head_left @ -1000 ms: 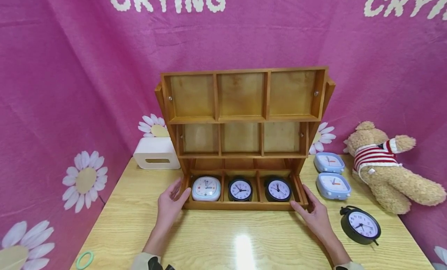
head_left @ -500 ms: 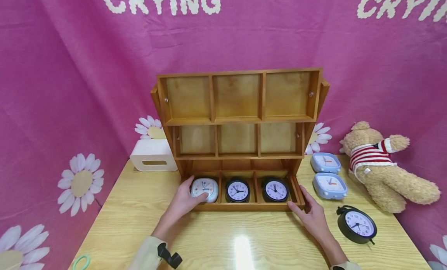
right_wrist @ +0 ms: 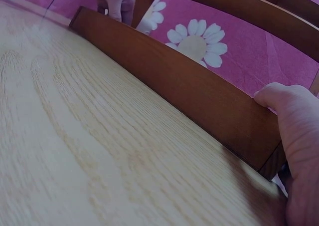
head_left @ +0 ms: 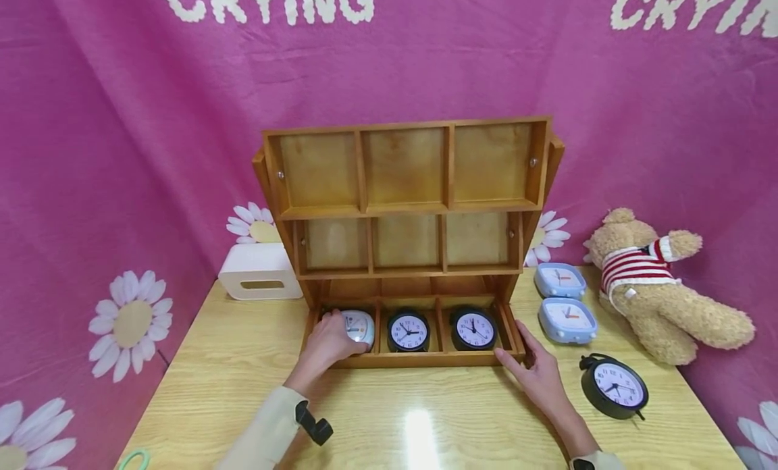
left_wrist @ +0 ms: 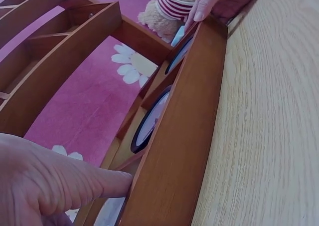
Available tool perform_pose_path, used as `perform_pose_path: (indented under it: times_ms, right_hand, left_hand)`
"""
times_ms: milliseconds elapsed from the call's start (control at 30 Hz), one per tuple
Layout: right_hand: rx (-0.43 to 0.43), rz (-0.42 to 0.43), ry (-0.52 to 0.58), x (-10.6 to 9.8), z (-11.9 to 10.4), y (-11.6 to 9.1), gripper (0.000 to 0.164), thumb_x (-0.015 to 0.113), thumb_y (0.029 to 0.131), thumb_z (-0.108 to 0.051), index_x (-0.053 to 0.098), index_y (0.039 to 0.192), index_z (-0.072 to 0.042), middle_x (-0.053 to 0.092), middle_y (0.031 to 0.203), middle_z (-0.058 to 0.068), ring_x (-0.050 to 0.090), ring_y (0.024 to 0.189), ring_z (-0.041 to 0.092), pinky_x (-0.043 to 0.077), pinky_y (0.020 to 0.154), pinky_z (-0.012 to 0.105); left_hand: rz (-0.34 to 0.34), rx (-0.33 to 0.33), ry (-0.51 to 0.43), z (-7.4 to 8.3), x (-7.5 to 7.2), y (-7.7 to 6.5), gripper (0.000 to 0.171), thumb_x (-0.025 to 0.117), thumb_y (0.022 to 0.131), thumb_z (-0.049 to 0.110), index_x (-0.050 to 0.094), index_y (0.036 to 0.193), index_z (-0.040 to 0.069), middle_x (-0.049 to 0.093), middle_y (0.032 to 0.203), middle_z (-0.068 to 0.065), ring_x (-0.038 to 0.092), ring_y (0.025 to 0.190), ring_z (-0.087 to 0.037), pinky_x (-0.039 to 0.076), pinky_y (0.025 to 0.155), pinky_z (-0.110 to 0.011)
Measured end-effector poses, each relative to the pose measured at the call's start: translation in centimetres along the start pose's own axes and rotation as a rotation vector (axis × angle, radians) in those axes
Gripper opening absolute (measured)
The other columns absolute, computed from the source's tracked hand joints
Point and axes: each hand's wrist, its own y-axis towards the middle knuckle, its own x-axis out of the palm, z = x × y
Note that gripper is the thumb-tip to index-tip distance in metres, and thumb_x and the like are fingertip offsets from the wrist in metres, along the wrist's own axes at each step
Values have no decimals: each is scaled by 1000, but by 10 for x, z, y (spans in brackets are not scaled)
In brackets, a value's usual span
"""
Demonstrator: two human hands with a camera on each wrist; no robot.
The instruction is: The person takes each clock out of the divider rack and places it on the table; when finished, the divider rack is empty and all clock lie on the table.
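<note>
A three-tier wooden shelf [head_left: 425,360] stands on the table, three compartments to each tier. In its bottom left compartment is a pale blue and white clock [head_left: 361,325], partly covered by my left hand [head_left: 329,340]. That hand grips the clock from its left side, thumb by the front board; in the left wrist view the thumb [left_wrist: 112,183] reaches the board's inner edge. Two round black clocks, one in the middle [head_left: 408,331] and one on the right [head_left: 474,329], fill the neighbouring compartments. My right hand [head_left: 539,375] holds the shelf's front right corner, thumb on the front board.
Right of the shelf lie two blue clocks [head_left: 568,320] and a black twin-legged alarm clock [head_left: 615,387]. Beyond them a teddy bear [head_left: 656,288] leans on the pink cloth. A white tissue box [head_left: 260,271] stands back left; a green ring [head_left: 135,460] lies front left.
My left hand has left the shelf's front left corner, moved right and closed over the pale blue clock. The right hand stays at its corner. The head view has shifted slightly.
</note>
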Motion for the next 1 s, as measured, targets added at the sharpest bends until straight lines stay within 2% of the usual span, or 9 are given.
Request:
perform_pose_path:
  times_ms: [133, 333, 533, 800, 1000]
  right_hand:
    - [-8, -3, -2, 0, 1, 0, 78, 78, 96, -17, 36, 159, 4, 41, 159, 31, 42, 143, 44, 34, 100, 1]
    - [-12, -9, 2, 1, 6, 1, 79, 77, 97, -18, 35, 160, 3, 40, 159, 31, 44, 141, 44, 36, 99, 1]
    - [-11, -8, 5, 1, 6, 2, 78, 76, 97, -18, 34, 160, 3, 41, 159, 31, 43, 142, 43, 35, 99, 1]
    - [-5, -7, -29, 0, 6, 3, 78, 77, 98, -20, 35, 160, 3, 42, 158, 31, 44, 142, 43, 34, 98, 0]
    - [2, -8, -40, -1, 6, 2, 79, 77, 97, -21, 35, 159, 4, 41, 158, 32, 43, 142, 44, 33, 98, 0]
  left_hand:
    - [4, -11, 22, 2, 1, 1, 96, 98, 70, 39, 49, 135, -12, 60, 115, -26, 60, 105, -39, 56, 92, -55]
    - [18, 18, 28, 1, 1, 1, 96, 100, 67, 40, 51, 131, -13, 61, 108, -25, 62, 98, -38, 58, 85, -53]
    - [39, 9, 49, -1, 5, 2, 95, 99, 66, 43, 54, 129, -12, 62, 107, -23, 62, 98, -37, 59, 83, -54]
    - [97, -2, 107, -3, 9, 5, 82, 97, 62, 54, 63, 111, -3, 64, 92, -15, 62, 82, -30, 60, 69, -46]
    - [141, 26, 110, -6, 12, 6, 80, 97, 58, 56, 65, 105, -1, 63, 86, -12, 59, 75, -27, 57, 61, -41]
